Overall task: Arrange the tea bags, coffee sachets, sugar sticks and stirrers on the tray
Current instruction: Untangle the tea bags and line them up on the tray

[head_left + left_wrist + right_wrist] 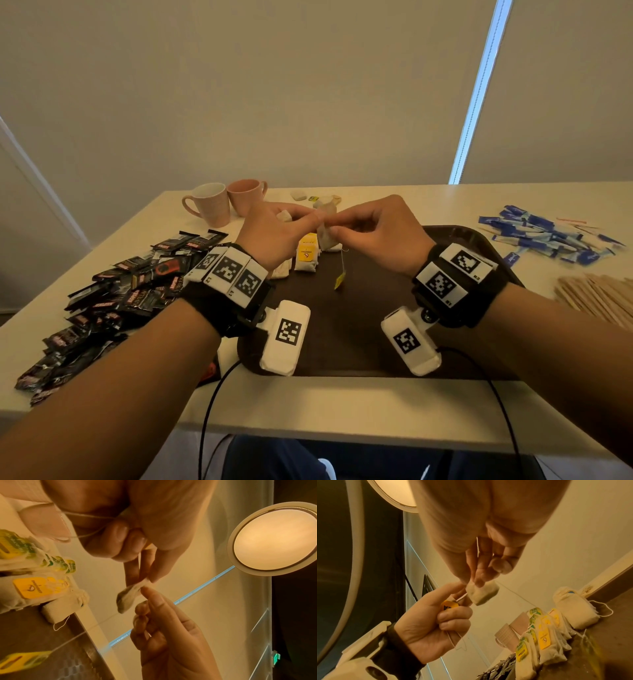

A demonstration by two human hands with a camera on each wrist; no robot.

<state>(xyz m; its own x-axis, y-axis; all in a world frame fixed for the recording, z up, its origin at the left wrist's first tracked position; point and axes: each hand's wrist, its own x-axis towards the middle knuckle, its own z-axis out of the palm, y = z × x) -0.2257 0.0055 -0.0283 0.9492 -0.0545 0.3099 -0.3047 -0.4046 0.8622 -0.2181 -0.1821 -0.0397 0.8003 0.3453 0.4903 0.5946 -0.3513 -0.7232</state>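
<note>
Above the dark brown tray (342, 339), my right hand (376, 233) pinches the top of a pale tea bag (325, 234) between thumb and fingers. The bag's thread hangs down to a yellow tag (340, 281) just over the tray. My left hand (270, 233) meets it from the left. The left index fingertip touches the same tea bag (482, 594), and the curled fingers hold another yellow tag (448, 605) and some thread. A row of tea bags (306, 257) with yellow and green tags stands at the tray's far left.
Black coffee sachets (120, 284) are heaped left of the tray. Blue sugar sticks (548, 236) and wooden stirrers (596, 294) lie to its right. Two pink mugs (209, 205) and a few loose tea bags (318, 198) sit at the back. Cables hang over the table's near edge.
</note>
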